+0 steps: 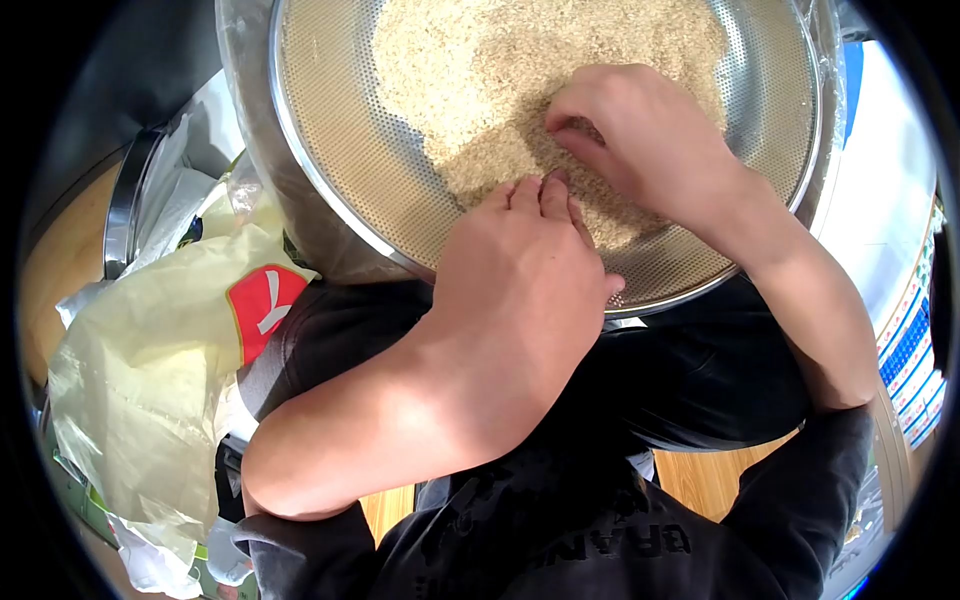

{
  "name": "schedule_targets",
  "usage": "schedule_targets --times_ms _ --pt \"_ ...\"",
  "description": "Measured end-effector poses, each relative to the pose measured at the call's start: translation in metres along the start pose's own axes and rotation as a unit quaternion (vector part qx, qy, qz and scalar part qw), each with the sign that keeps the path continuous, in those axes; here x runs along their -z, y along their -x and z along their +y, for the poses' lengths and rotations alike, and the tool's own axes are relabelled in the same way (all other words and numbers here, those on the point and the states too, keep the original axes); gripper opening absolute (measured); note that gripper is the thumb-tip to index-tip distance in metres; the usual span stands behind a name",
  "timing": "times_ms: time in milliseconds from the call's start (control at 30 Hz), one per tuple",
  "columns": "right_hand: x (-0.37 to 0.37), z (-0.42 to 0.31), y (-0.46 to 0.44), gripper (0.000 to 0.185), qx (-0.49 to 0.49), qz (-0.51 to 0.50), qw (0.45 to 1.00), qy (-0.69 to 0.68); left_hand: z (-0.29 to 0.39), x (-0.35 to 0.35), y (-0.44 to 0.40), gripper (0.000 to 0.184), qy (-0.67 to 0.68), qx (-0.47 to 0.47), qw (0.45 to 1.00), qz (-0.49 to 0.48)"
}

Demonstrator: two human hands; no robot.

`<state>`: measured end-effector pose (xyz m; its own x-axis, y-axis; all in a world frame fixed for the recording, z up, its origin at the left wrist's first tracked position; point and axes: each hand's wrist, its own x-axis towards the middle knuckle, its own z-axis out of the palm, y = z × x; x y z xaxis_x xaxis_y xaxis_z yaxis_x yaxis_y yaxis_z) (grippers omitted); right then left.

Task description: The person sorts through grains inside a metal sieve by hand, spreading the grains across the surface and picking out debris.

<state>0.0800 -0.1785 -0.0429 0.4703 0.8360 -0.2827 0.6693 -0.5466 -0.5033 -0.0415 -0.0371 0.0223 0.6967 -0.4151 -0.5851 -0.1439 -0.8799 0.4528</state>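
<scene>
The grain point(440, 50) lies in a wide, flat heap in the metal sieve point(350, 130), from the top of the frame down to the middle. The top edge of the frame cuts the heap off, so I cannot tell which way it is longest. The right hand point(650, 140) is over the right part of the heap, so most of the grain lies up and to the left of its grip. Its fingers curl toward the thumb with a small dark gap between, and I cannot tell if they pinch anything. The left hand point(525, 250) is lower, at the bottom edge of the heap, so the grain lies just above its fingertips. Its fingers are bent down and close together; I cannot tell if that grip has anything in it. The two hands are near each other but apart. The sieve's shiny rim runs under both arms. Bare metal with holes shows left and right of the heap, giving room to move sideways. A yellow bag point(150, 350) sits outside the rim, at the left of the frame.
</scene>
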Motion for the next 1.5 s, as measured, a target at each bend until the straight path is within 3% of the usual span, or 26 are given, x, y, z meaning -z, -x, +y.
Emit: schedule_targets --times_ms 400,467,800,900,967,1200,1267,1300,1367,1500 --pt "-0.004 -0.003 -0.005 0.011 -0.001 0.011 0.999 0.042 0.001 -0.007 0.000 0.063 0.000 0.012 1.000 0.007" --pt "-0.003 -0.005 -0.006 0.012 -0.004 0.007 0.999 0.047 0.000 -0.017 0.001 0.056 -0.016 0.006 0.993 0.121" --pt "-0.004 -0.008 -0.009 0.011 0.000 0.003 0.998 0.059 -0.002 -0.019 0.003 0.056 -0.008 0.010 0.992 0.127" --pt "-0.005 -0.007 -0.009 0.009 -0.001 0.000 0.998 0.056 0.000 -0.010 0.002 0.056 -0.004 0.004 0.993 0.121" --pt "-0.006 -0.006 -0.009 0.009 -0.002 -0.001 0.998 0.056 0.005 0.005 0.000 0.061 -0.015 0.035 0.999 -0.034" --pt "-0.005 -0.007 -0.008 0.008 -0.002 0.000 0.999 0.041 0.004 0.000 0.000 0.062 -0.020 0.038 0.998 -0.042" --pt "-0.003 -0.006 -0.008 0.007 -0.003 -0.001 0.999 0.036 0.000 -0.012 0.003 0.057 -0.007 0.015 0.995 0.095" --pt "-0.001 -0.004 -0.009 0.007 -0.005 -0.014 1.000 0.023 0.000 -0.008 0.002 0.057 -0.007 0.016 0.995 0.096" --pt "0.003 0.000 -0.009 0.007 -0.007 -0.027 1.000 0.011 0.005 0.003 -0.001 0.063 -0.026 0.037 0.998 -0.044" --pt "0.015 -0.002 -0.008 0.008 -0.023 -0.047 0.994 -0.098 0.004 0.004 -0.001 0.063 -0.026 0.031 0.998 -0.046"
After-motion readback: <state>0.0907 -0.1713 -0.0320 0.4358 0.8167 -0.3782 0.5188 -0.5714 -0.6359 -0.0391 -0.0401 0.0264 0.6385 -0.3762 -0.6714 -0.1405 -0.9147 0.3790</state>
